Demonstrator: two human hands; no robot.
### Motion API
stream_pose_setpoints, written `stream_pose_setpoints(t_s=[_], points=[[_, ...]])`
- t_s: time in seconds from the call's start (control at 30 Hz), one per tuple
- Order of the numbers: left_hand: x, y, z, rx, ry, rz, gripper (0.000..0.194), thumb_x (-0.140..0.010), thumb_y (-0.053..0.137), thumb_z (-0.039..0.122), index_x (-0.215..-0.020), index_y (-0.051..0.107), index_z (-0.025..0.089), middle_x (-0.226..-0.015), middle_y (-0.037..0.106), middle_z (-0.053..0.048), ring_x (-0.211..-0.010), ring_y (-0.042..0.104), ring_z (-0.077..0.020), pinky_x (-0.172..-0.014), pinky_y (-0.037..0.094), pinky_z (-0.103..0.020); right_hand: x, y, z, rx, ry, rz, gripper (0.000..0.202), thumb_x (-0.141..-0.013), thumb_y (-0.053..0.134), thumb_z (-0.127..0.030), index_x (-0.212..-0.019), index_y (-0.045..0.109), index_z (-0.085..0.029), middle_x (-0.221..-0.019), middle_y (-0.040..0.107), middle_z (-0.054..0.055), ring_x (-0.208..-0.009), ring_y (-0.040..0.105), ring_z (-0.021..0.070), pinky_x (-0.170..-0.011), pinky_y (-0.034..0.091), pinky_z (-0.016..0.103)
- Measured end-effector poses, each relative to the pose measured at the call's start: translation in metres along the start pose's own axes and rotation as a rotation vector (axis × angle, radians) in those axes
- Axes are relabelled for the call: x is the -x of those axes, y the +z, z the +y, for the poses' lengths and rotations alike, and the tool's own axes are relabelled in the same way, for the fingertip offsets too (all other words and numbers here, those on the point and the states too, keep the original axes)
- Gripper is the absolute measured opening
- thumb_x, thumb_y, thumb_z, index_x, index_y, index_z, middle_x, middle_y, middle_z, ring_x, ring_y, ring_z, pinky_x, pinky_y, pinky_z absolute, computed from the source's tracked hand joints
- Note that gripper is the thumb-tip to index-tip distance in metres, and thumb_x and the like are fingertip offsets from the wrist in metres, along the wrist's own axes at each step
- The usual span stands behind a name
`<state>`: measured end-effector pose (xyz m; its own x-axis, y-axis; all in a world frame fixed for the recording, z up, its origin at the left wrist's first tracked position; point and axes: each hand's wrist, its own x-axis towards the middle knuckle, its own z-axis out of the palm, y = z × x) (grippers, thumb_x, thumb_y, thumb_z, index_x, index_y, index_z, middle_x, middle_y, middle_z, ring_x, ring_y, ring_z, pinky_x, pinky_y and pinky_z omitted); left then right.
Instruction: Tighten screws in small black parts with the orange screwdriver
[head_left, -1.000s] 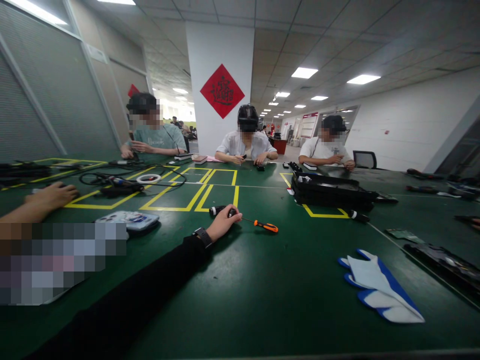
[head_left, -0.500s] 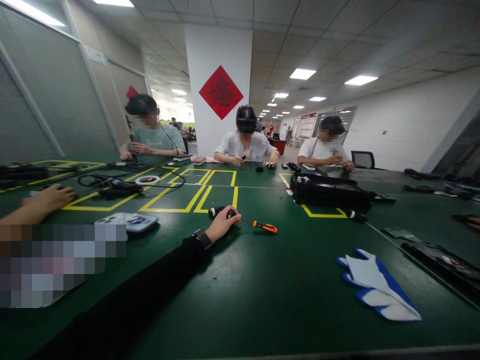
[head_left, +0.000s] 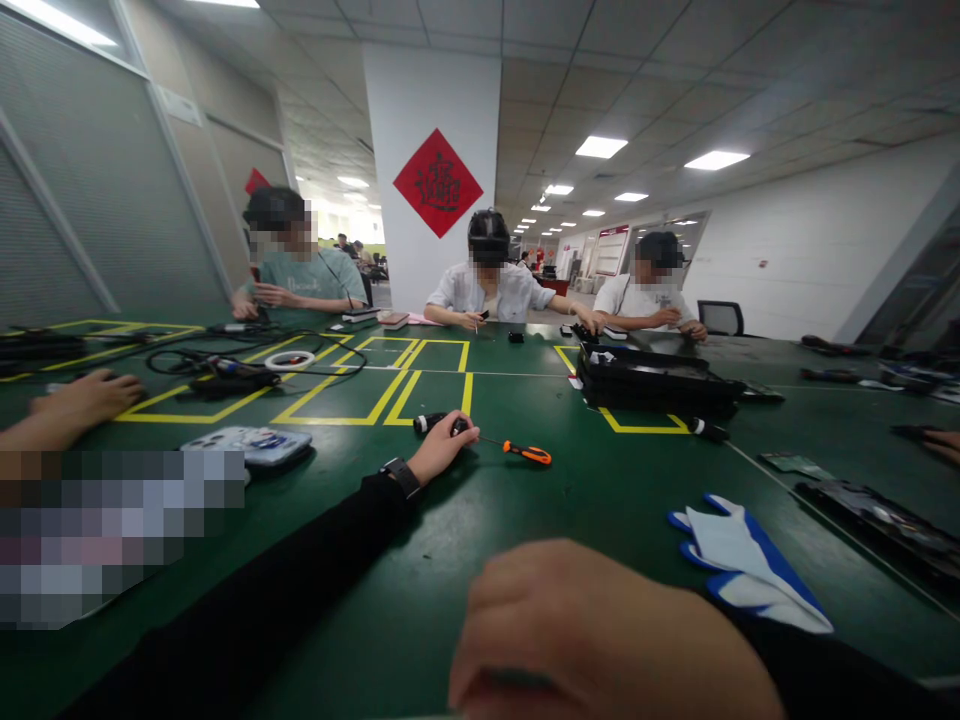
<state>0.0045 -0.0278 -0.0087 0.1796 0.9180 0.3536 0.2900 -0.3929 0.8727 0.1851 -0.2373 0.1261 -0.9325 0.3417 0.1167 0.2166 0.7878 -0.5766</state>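
Observation:
My left hand [head_left: 442,447], with a watch on its wrist, rests on the green table, closed around a small black rounded part [head_left: 459,427]. A black-and-white cylindrical piece [head_left: 429,422] lies just beyond its knuckles. To its right is an orange-and-black screwdriver [head_left: 527,453], its thin shaft pointing at my fingers; whether they touch it I cannot tell. My right hand [head_left: 600,630] looms blurred in the near foreground, its fingers bent downward and partly cut off by the lower frame edge. Nearest to it lies a blue-and-white glove [head_left: 750,560].
Stacked black trays [head_left: 652,378] stand at mid-right, near another black-and-white cylinder [head_left: 707,430]. An opened black device [head_left: 885,530] lies far right. Left are a phone [head_left: 251,446], cables, a white tape roll [head_left: 291,361] and a co-worker's hand [head_left: 86,400]. Three people sit opposite.
My right hand has come into view at the bottom. My left hand keeps its place and hold. The middle person opposite has stretched an arm toward the black trays.

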Motion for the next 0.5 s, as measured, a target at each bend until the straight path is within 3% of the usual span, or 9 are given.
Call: stream_pose_setpoints(t_s=[0.1,0.23,0.37,0.5], points=[[0.000,-0.001,0.002,0.019,0.015,-0.007,0.025,-0.071,0.053,0.041,-0.079,0.051,0.018,-0.070,0.059,0.001,-0.069,0.056,-0.0136,-0.072,0.043,-0.028,-0.013,-0.017,0.029,0.168,0.036,0.185,0.014,-0.081,0.048,-0.023,-0.086,0.060,-0.020,-0.080,0.061,0.001,-0.072,0.054,0.0111,-0.068,0.040,0.023],[0.001,-0.001,0.004,0.011,0.042,0.010,0.021,-0.070,0.053,0.038,-0.077,0.051,0.018,-0.068,0.057,0.001,-0.068,0.054,-0.0136,-0.071,0.042,-0.028,-0.030,-0.026,0.093,0.274,0.099,0.387,0.013,-0.081,0.047,-0.023,-0.081,0.058,-0.017,-0.076,0.058,0.001,-0.069,0.051,0.0119,-0.067,0.040,0.024],[-0.002,0.002,0.001,0.028,-0.008,0.042,0.021,-0.070,0.053,0.038,-0.077,0.052,0.018,-0.068,0.057,0.001,-0.069,0.055,-0.0141,-0.073,0.042,-0.029,-0.030,-0.023,0.165,0.390,0.179,0.582,0.020,-0.078,0.052,-0.023,-0.096,0.055,-0.018,-0.095,0.054,0.006,-0.091,0.048,0.0184,-0.082,0.038,0.033],[-0.005,0.008,-0.002,0.051,-0.036,0.059,0.021,-0.071,0.052,0.036,-0.079,0.051,0.018,-0.072,0.058,0.001,-0.070,0.056,-0.0139,-0.073,0.042,-0.028,-0.014,-0.012,0.214,0.414,0.317,0.712,0.027,-0.081,0.047,-0.025,-0.106,0.050,-0.016,-0.102,0.050,0.009,-0.098,0.045,0.0196,-0.088,0.036,0.036]])
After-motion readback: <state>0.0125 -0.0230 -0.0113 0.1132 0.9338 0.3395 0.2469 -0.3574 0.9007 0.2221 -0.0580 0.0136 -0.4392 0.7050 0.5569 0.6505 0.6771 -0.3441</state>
